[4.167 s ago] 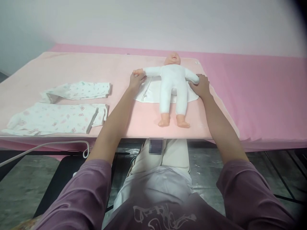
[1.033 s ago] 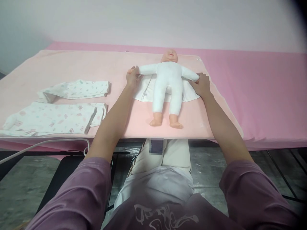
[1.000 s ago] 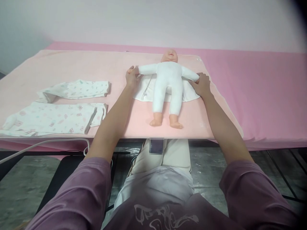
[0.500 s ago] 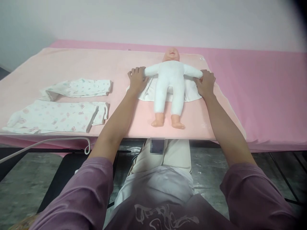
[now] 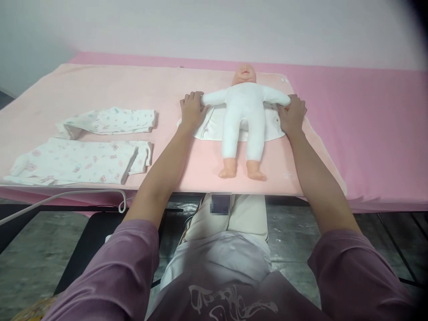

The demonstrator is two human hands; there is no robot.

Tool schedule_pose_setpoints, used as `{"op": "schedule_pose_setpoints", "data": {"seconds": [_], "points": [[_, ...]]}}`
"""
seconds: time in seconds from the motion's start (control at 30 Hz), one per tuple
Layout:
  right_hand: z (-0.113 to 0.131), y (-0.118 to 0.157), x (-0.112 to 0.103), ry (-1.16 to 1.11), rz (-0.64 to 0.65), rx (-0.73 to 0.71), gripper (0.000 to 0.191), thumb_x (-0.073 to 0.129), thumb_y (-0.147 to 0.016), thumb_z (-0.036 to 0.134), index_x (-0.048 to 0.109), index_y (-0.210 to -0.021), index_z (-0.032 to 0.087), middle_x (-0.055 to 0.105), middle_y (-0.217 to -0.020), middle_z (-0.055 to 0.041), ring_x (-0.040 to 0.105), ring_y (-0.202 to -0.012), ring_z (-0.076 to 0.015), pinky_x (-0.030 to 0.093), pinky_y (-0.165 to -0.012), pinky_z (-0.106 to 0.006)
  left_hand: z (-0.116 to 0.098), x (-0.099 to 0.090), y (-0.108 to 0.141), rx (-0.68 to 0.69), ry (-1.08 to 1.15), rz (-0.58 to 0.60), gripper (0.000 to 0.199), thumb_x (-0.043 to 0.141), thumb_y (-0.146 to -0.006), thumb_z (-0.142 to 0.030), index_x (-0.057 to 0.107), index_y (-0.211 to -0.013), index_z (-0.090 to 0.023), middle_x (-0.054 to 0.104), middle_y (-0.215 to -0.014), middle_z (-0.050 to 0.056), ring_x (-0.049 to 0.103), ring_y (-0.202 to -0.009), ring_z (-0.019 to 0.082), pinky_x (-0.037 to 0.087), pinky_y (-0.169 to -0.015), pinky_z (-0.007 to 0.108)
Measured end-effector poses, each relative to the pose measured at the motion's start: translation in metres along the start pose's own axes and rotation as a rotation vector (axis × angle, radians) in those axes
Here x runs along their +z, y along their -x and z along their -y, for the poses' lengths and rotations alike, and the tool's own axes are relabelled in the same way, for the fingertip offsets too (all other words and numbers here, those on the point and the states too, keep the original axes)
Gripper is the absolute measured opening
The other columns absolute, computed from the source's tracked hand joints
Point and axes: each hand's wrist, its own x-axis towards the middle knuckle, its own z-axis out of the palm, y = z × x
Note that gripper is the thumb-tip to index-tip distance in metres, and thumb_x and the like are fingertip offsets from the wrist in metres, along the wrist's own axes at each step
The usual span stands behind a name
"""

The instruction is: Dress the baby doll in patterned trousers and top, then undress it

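Note:
A baby doll (image 5: 243,107) with a white cloth body lies on its back, arms spread and bare feet toward me. Under its upper body a pale garment (image 5: 214,127) is spread out. My left hand (image 5: 193,109) is closed round the end of the doll's arm on the left. The end of its other arm is in my right hand (image 5: 292,112), fingers curled over it. The doll's own hands are hidden by mine.
Printed baby clothes (image 5: 80,160) lie folded on the left of the peach sheet (image 5: 167,169). Pink cloth (image 5: 374,133) covers the bed on the right. A white cable (image 5: 67,194) hangs at the front edge, above a black chair (image 5: 87,240).
The doll has shifted a little to the right over the garment. My right hand has moved slightly right with its arm; my left hand has barely moved.

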Motion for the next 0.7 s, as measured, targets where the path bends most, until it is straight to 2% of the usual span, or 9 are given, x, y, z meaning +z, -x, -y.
{"op": "schedule_pose_setpoints", "data": {"seconds": [0.1, 0.17, 0.3, 0.37, 0.43, 0.53, 0.6, 0.7], "points": [[-0.010, -0.002, 0.008, 0.040, 0.029, 0.025, 0.065, 0.040, -0.109, 0.081, 0.060, -0.141, 0.028, 0.067, -0.136, -0.0215, 0.052, -0.137, -0.0485, 0.039, -0.116, -0.072, -0.001, -0.001, 0.001, -0.070, 0.162, -0.064, 0.049, 0.102, -0.076, -0.050, 0.069, -0.106, -0.031, 0.071, -0.131, 0.016, 0.028, -0.171, 0.049, 0.010, -0.145, 0.066], [-0.015, -0.002, 0.011, 0.057, 0.057, 0.046, 0.064, 0.047, -0.107, 0.078, 0.060, -0.142, 0.027, 0.067, -0.137, -0.0219, 0.052, -0.139, -0.0499, 0.039, -0.117, -0.074, -0.002, -0.002, 0.002, -0.083, 0.201, -0.064, 0.047, 0.103, -0.075, -0.041, 0.067, -0.102, -0.030, 0.071, -0.128, 0.015, 0.028, -0.171, 0.049, 0.008, -0.145, 0.066], [-0.004, 0.003, -0.001, 0.047, 0.072, 0.015, 0.065, 0.044, -0.108, 0.071, 0.055, -0.156, 0.029, 0.060, -0.149, -0.0229, 0.041, -0.148, -0.0510, 0.031, -0.120, -0.075, -0.001, -0.001, 0.001, -0.081, 0.192, -0.045, 0.042, 0.098, -0.073, -0.026, 0.066, -0.100, -0.030, 0.071, -0.128, 0.014, 0.030, -0.168, 0.050, 0.008, -0.145, 0.068], [0.012, 0.004, -0.013, 0.015, 0.069, -0.063, 0.064, 0.039, -0.110, 0.070, 0.051, -0.162, 0.034, 0.059, -0.153, -0.0217, 0.032, -0.152, -0.0503, 0.025, -0.122, -0.074, 0.002, 0.000, -0.001, -0.090, 0.180, -0.053, 0.040, 0.095, -0.071, -0.023, 0.066, -0.099, -0.029, 0.071, -0.127, 0.015, 0.031, -0.167, 0.052, 0.009, -0.144, 0.071], [0.034, 0.001, -0.024, -0.023, 0.065, -0.139, 0.065, 0.037, -0.110, 0.072, 0.050, -0.164, 0.038, 0.060, -0.153, -0.0204, 0.027, -0.155, -0.0497, 0.022, -0.122, -0.074, 0.004, 0.001, -0.002, -0.093, 0.148, -0.043, 0.043, 0.097, -0.070, -0.028, 0.066, -0.099, -0.029, 0.071, -0.128, 0.015, 0.030, -0.167, 0.053, 0.008, -0.143, 0.073], [0.074, -0.014, -0.030, -0.082, 0.095, -0.215, 0.071, 0.038, -0.108, 0.077, 0.052, -0.163, 0.034, 0.063, -0.150, -0.0196, 0.030, -0.156, -0.0505, 0.025, -0.122, -0.076, 0.004, 0.001, -0.002, -0.077, 0.088, -0.014, 0.056, 0.105, -0.065, -0.042, 0.066, -0.103, -0.030, 0.069, -0.136, 0.016, 0.027, -0.168, 0.055, 0.008, -0.143, 0.073], [0.102, -0.029, -0.025, -0.131, 0.180, -0.281, 0.073, 0.042, -0.105, 0.080, 0.056, -0.160, 0.035, 0.067, -0.145, -0.0178, 0.034, -0.156, -0.0501, 0.029, -0.123, -0.077, -0.001, 0.000, 0.001, -0.061, 0.086, -0.017, 0.064, 0.108, -0.063, -0.050, 0.067, -0.108, -0.030, 0.067, -0.142, 0.017, 0.024, -0.171, 0.054, 0.011, -0.144, 0.071], [0.142, -0.053, -0.004, -0.175, 0.388, -0.423, 0.070, 0.053, -0.099, 0.084, 0.061, -0.154, 0.041, 0.073, -0.143, -0.0105, 0.039, -0.155, -0.0457, 0.033, -0.126, -0.073, -0.012, -0.002, 0.006, -0.030, 0.117, -0.033, 0.071, 0.106, -0.066, -0.061, 0.069, -0.118, -0.031, 0.064, -0.151, 0.017, 0.020, -0.174, 0.050, 0.018, -0.144, 0.065]]}}
